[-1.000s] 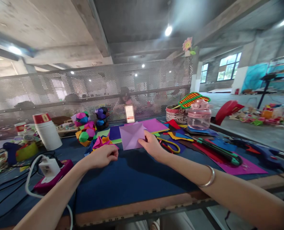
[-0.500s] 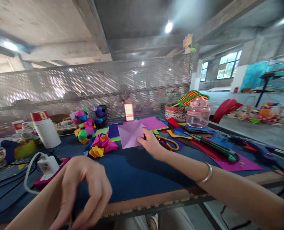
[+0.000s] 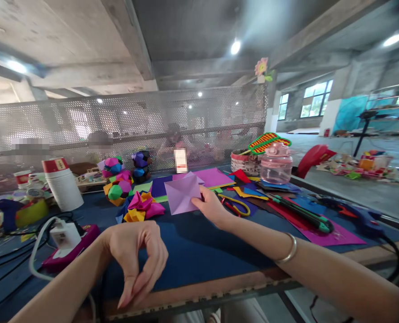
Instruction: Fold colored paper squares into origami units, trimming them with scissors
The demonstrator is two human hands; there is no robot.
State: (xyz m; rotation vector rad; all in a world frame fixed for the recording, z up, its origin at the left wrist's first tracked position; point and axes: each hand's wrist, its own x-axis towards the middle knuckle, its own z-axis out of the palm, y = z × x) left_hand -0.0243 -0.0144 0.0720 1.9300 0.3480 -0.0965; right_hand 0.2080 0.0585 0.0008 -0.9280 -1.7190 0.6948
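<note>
A square sheet of light purple paper (image 3: 182, 196) with diagonal creases is upright above the blue table mat, facing me. My right hand (image 3: 211, 206) is closed on its right edge, thumb in front. Nearer me, my left hand (image 3: 140, 260) hangs over the table's front edge, fingers curled and tips together; nothing shows between them. Just behind the purple sheet and to its left sits a folded paper piece (image 3: 145, 204) in pink, yellow and blue. Yellow-handled scissors (image 3: 243, 205) lie beyond my right hand, partly covered by it.
Stacked paper cups (image 3: 64, 186) and a purple power strip (image 3: 67, 251) with cables occupy the left. Multicoloured paper balls (image 3: 118, 190) stand behind. Toward the right are a pink bottle (image 3: 276, 166), a woven basket (image 3: 244, 163), a green utility knife (image 3: 303, 215) and a glue gun (image 3: 361, 220).
My left hand has moved right and its fingertips have come together. My right hand still holds the purple paper in nearly the same spot. The view has shifted slightly.
</note>
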